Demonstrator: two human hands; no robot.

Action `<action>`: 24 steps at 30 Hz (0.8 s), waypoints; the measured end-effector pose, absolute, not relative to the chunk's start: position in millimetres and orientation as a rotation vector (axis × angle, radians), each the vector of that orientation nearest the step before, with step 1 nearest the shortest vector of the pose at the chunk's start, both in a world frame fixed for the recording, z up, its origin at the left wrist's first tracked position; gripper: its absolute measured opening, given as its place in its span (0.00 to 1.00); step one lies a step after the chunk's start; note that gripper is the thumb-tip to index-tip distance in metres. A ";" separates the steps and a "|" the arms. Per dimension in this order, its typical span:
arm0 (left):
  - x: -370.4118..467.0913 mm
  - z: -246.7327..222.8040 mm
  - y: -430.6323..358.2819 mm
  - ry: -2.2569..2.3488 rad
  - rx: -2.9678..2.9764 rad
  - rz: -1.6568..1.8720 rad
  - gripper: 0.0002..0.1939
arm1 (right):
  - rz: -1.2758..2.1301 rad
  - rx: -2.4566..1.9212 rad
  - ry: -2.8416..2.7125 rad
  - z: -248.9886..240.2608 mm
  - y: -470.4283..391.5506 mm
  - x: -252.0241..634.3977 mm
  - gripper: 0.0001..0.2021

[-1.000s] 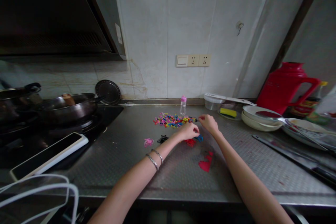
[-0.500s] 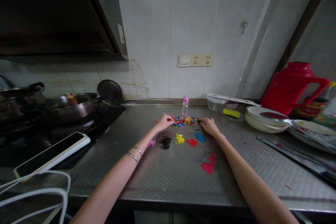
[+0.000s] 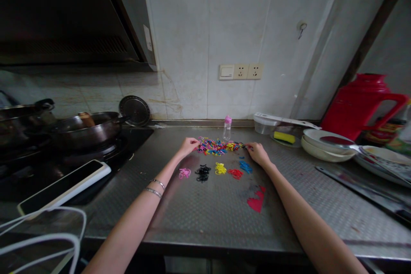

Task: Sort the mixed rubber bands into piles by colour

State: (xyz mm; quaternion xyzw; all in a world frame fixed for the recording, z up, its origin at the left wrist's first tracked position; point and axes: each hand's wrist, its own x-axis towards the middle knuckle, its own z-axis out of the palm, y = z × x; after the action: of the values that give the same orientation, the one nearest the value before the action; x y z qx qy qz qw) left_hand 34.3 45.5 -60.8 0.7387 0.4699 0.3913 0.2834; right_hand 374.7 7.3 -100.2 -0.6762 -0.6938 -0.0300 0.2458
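Observation:
A long mixed pile of small coloured rubber bands (image 3: 213,146) lies across the metal counter. At its left end is my left hand (image 3: 189,146), thumb and fingers pinched together; whatever they grip is too small to make out. My right hand (image 3: 257,154) rests at the pile's right end, fingers closed by some dark bands, their contents unclear. In front of the pile lie separate heaps: pink bands (image 3: 184,173), black bands (image 3: 203,173), yellow bands (image 3: 220,168), red bands (image 3: 235,174) and blue bands (image 3: 245,167). A clear bottle with a pink cap (image 3: 227,128) stands behind the pile.
On the left are a stove with a pan (image 3: 90,130), a white-edged device (image 3: 64,188) and white cables (image 3: 77,239). To the right sit a plastic tub (image 3: 266,125), a yellow sponge (image 3: 284,137), bowls (image 3: 324,150), a knife (image 3: 359,190) and a red thermos (image 3: 356,107).
My left hand has shifted left from over the pile to its left end, uncovering the pink heap. My right hand stays at the right end.

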 end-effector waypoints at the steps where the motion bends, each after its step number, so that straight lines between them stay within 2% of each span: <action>1: 34.9 -61.6 45.2 1.257 1.974 1.045 0.12 | -0.080 -1.844 -1.891 -100.9 7.8 374.9 0.17; 11: 30.7 -70.9 48.8 1.223 1.919 1.077 0.13 | -0.128 -1.775 -1.854 -99.5 8.6 369.7 0.18; 18: 28.7 -75.0 48.0 1.201 1.932 1.092 0.13 | -0.072 -1.399 -1.978 -68.8 -6.3 308.1 0.14; 24: 26.1 -76.9 50.5 1.183 1.963 1.090 0.12 | 0.126 -1.027 -2.155 -54.7 -37.1 241.4 0.15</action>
State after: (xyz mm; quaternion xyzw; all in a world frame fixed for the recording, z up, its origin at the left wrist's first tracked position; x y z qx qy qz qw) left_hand 26.1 50.5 -76.9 0.7384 0.4451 0.4100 0.2975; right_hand 241.4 -37.1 -54.7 -0.3996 -0.8386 0.0491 0.3670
